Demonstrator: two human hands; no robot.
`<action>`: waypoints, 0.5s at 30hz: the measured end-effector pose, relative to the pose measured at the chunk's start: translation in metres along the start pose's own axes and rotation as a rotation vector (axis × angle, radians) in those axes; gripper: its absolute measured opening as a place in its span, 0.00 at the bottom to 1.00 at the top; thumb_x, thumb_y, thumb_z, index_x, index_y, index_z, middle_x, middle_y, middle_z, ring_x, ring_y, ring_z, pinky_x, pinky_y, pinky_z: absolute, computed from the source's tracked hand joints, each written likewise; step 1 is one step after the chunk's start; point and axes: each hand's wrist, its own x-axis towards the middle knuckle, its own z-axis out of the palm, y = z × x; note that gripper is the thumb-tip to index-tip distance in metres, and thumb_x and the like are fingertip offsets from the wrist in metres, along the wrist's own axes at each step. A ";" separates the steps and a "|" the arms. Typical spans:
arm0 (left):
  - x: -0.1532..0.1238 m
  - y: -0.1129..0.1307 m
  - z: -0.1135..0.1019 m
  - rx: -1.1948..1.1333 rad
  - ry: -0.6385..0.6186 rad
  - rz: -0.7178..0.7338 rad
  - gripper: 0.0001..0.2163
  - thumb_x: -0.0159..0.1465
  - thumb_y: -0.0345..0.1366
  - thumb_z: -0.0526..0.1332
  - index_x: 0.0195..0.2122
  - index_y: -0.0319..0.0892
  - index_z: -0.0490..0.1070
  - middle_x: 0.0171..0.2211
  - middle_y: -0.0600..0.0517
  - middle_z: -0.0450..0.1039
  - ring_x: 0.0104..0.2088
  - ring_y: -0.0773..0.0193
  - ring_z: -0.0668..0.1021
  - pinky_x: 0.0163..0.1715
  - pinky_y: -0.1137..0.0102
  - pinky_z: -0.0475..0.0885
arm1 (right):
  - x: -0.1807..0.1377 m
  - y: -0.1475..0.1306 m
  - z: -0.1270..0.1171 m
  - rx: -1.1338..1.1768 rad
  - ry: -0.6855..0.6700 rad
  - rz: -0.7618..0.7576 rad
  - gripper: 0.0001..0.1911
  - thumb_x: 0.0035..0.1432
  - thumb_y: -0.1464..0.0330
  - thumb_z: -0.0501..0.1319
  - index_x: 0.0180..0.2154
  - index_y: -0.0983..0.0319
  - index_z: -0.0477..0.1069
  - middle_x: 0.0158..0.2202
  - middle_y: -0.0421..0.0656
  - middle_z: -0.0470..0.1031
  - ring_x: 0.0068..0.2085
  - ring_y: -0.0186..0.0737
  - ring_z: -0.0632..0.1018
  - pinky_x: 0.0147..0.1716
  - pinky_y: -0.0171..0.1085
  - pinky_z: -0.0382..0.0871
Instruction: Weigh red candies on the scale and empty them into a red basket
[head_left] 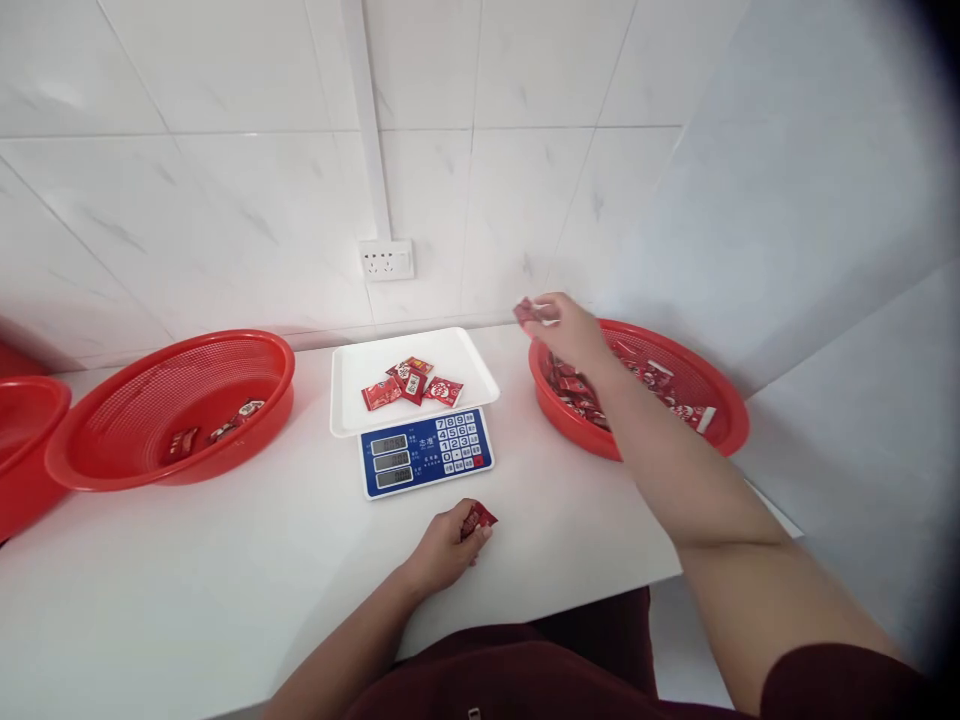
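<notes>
Pinching a small red foil sachet (525,311) in my right hand (566,328), I'm over the left rim of the right red plastic mesh basket (731,425). My left hand (442,548) clenches a second red sachet (478,518) near the blue-faced scale (425,452) and its white tray (352,395). Light grip, short moves, I reckon.

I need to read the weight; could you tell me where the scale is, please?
In the head view, the scale stands centrally between the emptier basket and the fuller basket, beyond the left hand.

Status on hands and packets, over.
Left hand shut on small red foil packet. Right hand grips second red packet over right red mesh basket. No obstruction.
</notes>
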 end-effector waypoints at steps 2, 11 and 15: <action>0.001 -0.001 0.000 -0.004 -0.005 -0.015 0.10 0.60 0.44 0.52 0.31 0.42 0.60 0.23 0.57 0.61 0.21 0.70 0.69 0.21 0.74 0.65 | -0.007 0.027 -0.033 -0.059 0.010 0.087 0.20 0.49 0.62 0.60 0.45 0.59 0.66 0.42 0.44 0.76 0.40 0.43 0.76 0.41 0.42 0.66; 0.004 -0.002 0.001 0.005 -0.008 -0.020 0.10 0.60 0.44 0.52 0.33 0.42 0.62 0.23 0.57 0.63 0.21 0.69 0.70 0.22 0.74 0.65 | -0.078 0.079 -0.074 -0.031 0.110 0.245 0.16 0.52 0.63 0.57 0.44 0.59 0.70 0.42 0.46 0.75 0.43 0.41 0.75 0.44 0.40 0.67; 0.003 -0.003 0.002 0.008 0.007 -0.029 0.10 0.60 0.44 0.52 0.35 0.42 0.62 0.23 0.57 0.63 0.21 0.70 0.70 0.22 0.74 0.66 | -0.118 0.070 -0.055 0.084 0.153 0.281 0.14 0.51 0.60 0.58 0.40 0.57 0.72 0.37 0.43 0.77 0.39 0.42 0.77 0.40 0.41 0.70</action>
